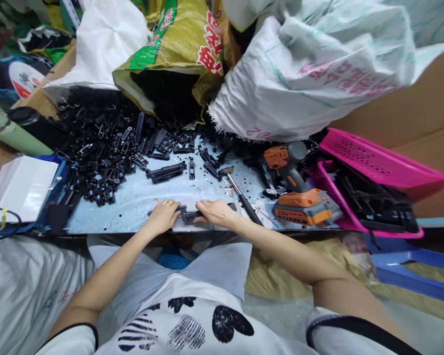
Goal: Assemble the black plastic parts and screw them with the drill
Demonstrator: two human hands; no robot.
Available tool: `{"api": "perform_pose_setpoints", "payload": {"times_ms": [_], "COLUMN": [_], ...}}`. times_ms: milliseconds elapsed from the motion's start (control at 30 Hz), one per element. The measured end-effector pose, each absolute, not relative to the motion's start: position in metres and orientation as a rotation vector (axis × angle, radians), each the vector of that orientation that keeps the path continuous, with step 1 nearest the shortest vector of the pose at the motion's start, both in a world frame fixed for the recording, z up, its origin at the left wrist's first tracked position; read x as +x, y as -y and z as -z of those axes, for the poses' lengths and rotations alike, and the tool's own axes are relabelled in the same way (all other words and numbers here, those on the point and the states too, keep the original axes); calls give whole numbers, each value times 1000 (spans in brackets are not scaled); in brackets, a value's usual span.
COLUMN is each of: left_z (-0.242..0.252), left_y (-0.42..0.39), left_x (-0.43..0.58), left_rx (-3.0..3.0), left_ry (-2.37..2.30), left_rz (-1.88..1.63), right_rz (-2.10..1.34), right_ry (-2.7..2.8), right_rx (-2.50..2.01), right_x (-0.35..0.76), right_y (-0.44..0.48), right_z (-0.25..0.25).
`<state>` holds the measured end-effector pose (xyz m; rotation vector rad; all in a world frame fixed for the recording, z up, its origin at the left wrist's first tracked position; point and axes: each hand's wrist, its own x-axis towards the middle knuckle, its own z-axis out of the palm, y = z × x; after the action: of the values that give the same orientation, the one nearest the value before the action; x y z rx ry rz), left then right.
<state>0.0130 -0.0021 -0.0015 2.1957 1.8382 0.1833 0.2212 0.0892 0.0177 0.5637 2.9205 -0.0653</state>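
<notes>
Black plastic makes up the part (pixel 190 215) lying at the near edge of the tabletop (pixel 140 197), straight ahead of me. My left hand (pixel 163 215) curls closed over its left end, and my right hand (pixel 216 212) grips its right end, fingers folded down onto it. Just beyond my right hand a hammer (pixel 240 195) lies slanted, its head pointing away from me. Further right an orange drill (pixel 294 190) rests beside a pink basket (pixel 373 162). A heap (pixel 103 143) of black pieces covers the far left of the tabletop, with sacks (pixel 303 69) piled behind.
</notes>
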Motion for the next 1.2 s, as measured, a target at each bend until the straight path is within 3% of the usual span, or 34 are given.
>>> {"api": "perform_pose_setpoints", "payload": {"times_ms": [167, 567, 867, 1200], "left_z": [-4, -8, -3, 2], "left_y": [0, -4, 6, 7], "left_x": [16, 25, 14, 7], "left_rx": [2181, 2190, 2169, 2240], "left_ry": [-1780, -1807, -1797, -1708], "left_rz": [-154, -146, -414, -552], "right_rz": [141, 271, -48, -206], "right_ry": [-2965, -2893, -3046, -3113], "right_rx": [424, 590, 657, 177], "right_x": [225, 229, 217, 210], "right_y": [-85, -81, -70, -96], "right_z": [-9, -10, -36, -48]}}
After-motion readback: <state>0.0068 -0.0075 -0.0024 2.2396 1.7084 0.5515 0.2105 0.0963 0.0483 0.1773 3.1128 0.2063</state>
